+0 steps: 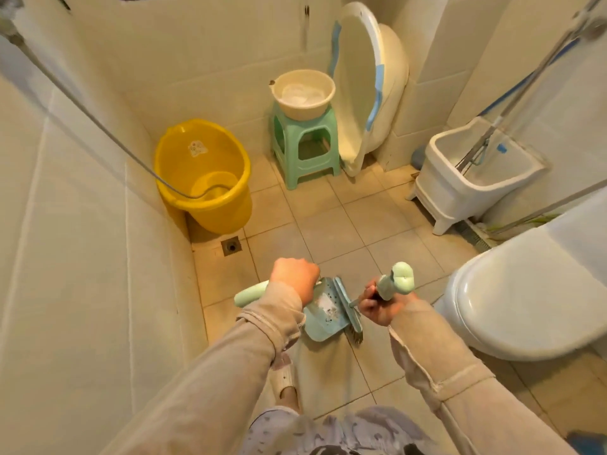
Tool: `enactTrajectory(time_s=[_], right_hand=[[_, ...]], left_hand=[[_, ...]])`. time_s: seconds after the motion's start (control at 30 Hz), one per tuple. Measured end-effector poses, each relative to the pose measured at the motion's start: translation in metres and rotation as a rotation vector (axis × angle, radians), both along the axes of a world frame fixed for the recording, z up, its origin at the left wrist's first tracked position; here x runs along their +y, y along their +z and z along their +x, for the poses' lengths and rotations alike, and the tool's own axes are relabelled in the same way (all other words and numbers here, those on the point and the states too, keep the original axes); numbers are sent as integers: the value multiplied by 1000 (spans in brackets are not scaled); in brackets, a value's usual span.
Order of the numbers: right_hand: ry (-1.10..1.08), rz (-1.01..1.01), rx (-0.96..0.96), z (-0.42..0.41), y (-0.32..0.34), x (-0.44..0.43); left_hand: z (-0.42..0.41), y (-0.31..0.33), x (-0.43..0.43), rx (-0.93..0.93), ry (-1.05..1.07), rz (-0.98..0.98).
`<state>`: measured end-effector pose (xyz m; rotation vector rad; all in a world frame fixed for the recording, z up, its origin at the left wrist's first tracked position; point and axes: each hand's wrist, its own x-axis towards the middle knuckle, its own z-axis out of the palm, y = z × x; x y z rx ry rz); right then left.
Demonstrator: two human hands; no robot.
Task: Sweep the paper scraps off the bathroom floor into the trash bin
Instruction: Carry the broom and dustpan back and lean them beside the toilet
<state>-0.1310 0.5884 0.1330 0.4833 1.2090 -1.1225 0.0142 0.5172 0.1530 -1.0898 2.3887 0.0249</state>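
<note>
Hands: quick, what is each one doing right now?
Left hand: closed around the pale green handle of the teal plastic dustpan.
Right hand: closed around the pale green broom handle.

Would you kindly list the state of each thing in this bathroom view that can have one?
left hand: closed on the dustpan handle
right hand: closed on the broom handle
dustpan: held, with scraps inside
broom: bristles at the dustpan's edge
toilet: lid shut
yellow bucket: upright, a hose leading into it
basin: upright on the green stool
baby tub: stood on end against the wall
</note>
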Motion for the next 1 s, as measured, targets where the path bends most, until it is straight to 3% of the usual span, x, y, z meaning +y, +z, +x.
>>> enactTrajectory(time_s=[0.4,0.73,1.0], right_hand=[[-239,-77,-12,-5,-8,-112],[-406,-132,58,-83,14,-215],[-617,-53,10,-165,21,-262]], left_hand=[[-49,7,-156,25,-380,-51],[-150,8,-257,-3,-566,-13],[-231,12,-310,9,-765,7]])
